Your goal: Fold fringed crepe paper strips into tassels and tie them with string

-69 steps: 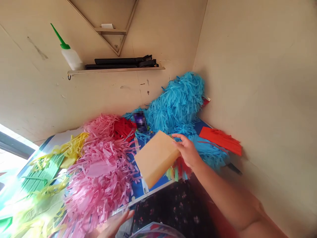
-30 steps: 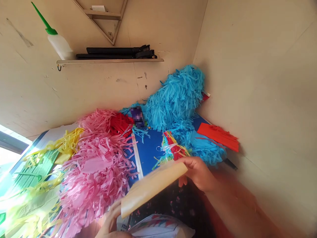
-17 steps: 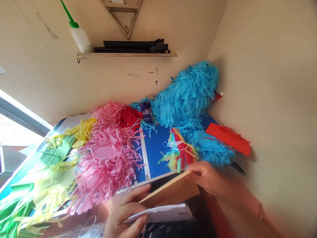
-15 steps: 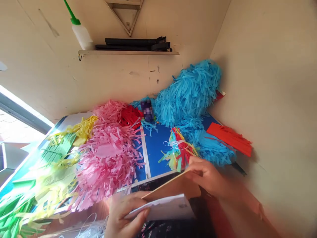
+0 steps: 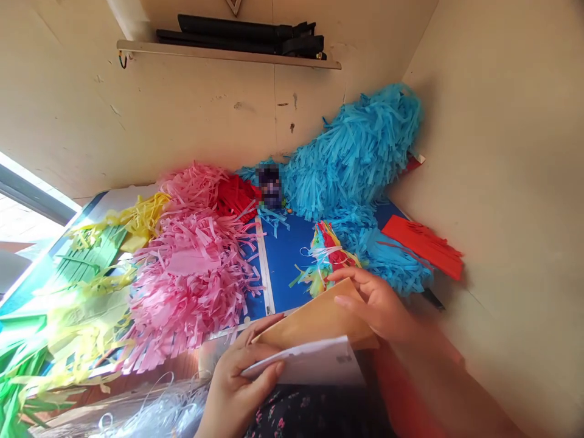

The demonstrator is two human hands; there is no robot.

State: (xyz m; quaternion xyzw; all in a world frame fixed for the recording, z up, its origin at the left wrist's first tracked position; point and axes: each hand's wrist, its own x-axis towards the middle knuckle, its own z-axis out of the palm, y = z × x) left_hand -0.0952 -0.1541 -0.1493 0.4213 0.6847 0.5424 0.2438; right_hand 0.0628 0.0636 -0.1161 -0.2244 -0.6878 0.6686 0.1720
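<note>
Your left hand (image 5: 241,372) pinches the white paper (image 5: 319,362), your right hand (image 5: 381,307) grips the tan sheet (image 5: 310,317) — its long axis rising rightward.

Sheets (image 5: 310,319) before table (image 5: 287,261), fringes (image 5: 196,264) atop, shelf (image 5: 137,47) above

Cropped at the wrist by the lower edge, the left grip (image 5: 241,380) is partly hidden behind a white sheet (image 5: 310,365), whose printed mark (image 5: 344,359) is too small to read. The white sheet covers part of the tan paper (image 5: 310,319). The right arm (image 5: 460,377) blurs toward the lower right corner. Pixelation masks a purple object (image 5: 270,187); the top edge crops a bottle (image 5: 130,21), the left edge green strips (image 5: 22,359).
</note>
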